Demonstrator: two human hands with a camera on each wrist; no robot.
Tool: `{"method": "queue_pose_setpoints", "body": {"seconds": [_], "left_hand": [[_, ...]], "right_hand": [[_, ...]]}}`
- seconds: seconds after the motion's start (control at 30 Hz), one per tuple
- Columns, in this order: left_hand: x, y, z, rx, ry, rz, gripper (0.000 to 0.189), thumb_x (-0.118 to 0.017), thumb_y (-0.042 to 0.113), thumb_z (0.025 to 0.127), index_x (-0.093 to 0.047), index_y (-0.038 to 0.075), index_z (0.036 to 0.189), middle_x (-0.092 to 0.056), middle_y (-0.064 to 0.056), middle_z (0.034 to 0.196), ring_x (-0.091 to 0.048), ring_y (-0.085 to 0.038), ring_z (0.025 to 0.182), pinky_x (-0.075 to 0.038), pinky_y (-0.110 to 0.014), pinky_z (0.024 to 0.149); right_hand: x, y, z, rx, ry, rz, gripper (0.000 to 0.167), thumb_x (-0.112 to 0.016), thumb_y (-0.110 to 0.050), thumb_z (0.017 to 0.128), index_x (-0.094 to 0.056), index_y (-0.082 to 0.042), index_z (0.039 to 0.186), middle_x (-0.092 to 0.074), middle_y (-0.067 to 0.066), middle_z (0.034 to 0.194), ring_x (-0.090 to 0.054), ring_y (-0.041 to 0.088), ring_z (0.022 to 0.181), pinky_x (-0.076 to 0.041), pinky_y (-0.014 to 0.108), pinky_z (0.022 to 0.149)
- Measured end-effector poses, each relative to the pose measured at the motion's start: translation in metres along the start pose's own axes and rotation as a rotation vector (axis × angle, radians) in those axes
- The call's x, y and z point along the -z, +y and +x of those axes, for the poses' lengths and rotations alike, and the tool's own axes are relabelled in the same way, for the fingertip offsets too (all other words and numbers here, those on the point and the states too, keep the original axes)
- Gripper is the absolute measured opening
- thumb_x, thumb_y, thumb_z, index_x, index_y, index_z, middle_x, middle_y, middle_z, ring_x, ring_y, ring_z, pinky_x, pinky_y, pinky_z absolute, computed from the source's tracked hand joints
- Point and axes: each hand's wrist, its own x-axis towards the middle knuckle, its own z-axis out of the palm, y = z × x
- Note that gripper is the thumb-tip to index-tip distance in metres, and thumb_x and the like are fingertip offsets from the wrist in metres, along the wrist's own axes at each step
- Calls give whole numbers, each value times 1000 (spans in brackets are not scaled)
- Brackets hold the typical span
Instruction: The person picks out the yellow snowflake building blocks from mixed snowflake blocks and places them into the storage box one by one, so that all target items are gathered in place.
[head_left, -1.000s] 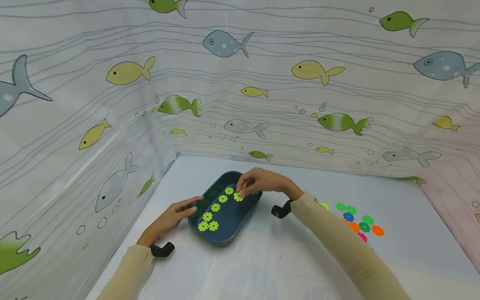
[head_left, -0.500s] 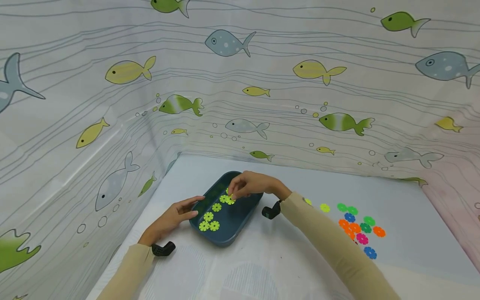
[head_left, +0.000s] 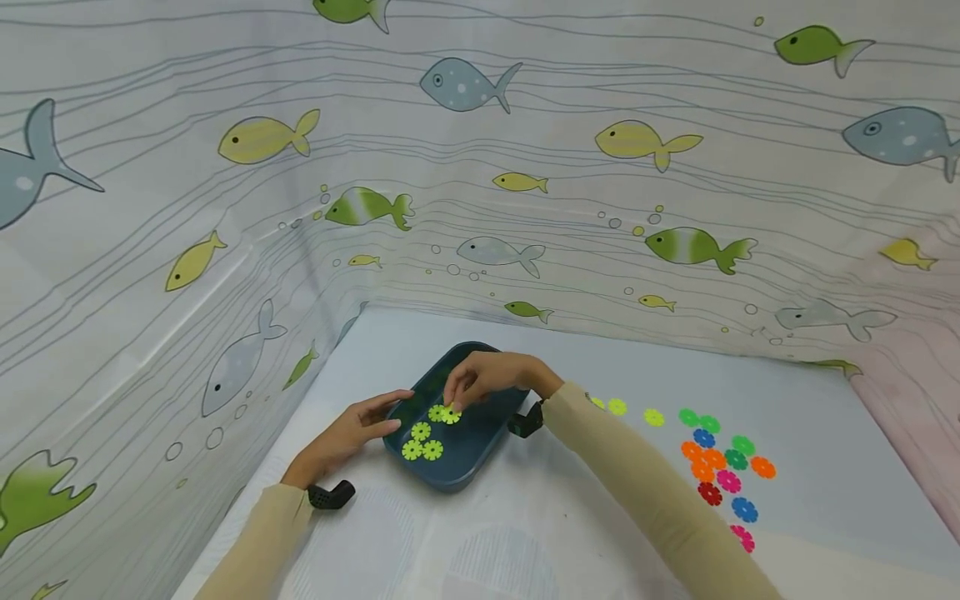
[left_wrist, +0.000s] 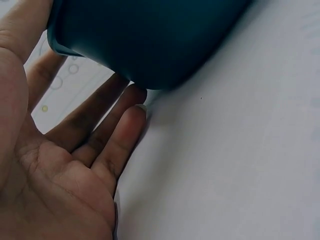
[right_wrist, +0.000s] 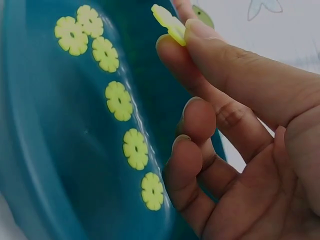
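Observation:
A dark blue-green plastic tray (head_left: pixel 450 477) stands on the white table, with several yellow flower-shaped discs (head_left: pixel 412 450) lying in a line on its floor. My right hand (head_left: pixel 480 379) is over the tray. Between thumb and index finger it pinches one more yellow flower-shaped disc (right_wrist: pixel 170 24), held tilted above the tray floor; the other fingers curl loosely beneath. At the tray's left side, my left hand (head_left: pixel 348 433) rests with thumb and index finger at the rim. In the left wrist view its other fingers (left_wrist: pixel 125 130) stretch out against the outer wall.
To the right on the table lie loose flower-shaped discs: orange (head_left: pixel 762 467), green (head_left: pixel 687 417), blue (head_left: pixel 745 509), pink (head_left: pixel 728 481), red (head_left: pixel 709 493) and yellow (head_left: pixel 653 417). A curtain printed with fish (head_left: pixel 465 83) encloses the table at the back and sides.
My right hand has moved left and nearer along the tray, carrying the pinched disc. Its sleeve has shifted left, uncovering more loose discs on the table. My left hand has stayed at the rim.

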Motion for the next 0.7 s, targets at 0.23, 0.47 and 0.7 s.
{"method": "queue_pose_setpoints", "body": {"seconds": [0.23, 0.47, 0.7], "left_hand": [[0, -1, 1, 3, -3, -12, 53, -66, 23, 103, -50, 26, 153, -36, -7, 163, -28, -33, 151, -23, -60, 118], [0, -2, 2, 13, -4, -19, 53, -67, 23, 103, -51, 25, 153, -36, -7, 163, -29, -32, 151, -22, -58, 118], [2, -4, 3, 15, -2, -9, 53, -67, 23, 102, -51, 25, 153, -38, -7, 162, -32, -32, 149, -23, -58, 118]], "right_hand": [[-5, 2, 13, -5, -30, -23, 15, -74, -17, 97, -77, -15, 111, -77, 4, 102, -60, 40, 90, -46, 37, 69], [-9, 7, 23, -25, -16, -19, 14, -74, -17, 97, -78, -15, 110, -77, 4, 99, -56, 15, 76, -45, 33, 66], [-11, 8, 31, -37, -32, -18, 15, -74, -16, 97, -78, -12, 111, -77, 4, 99, -59, 17, 79, -48, 29, 67]]}}
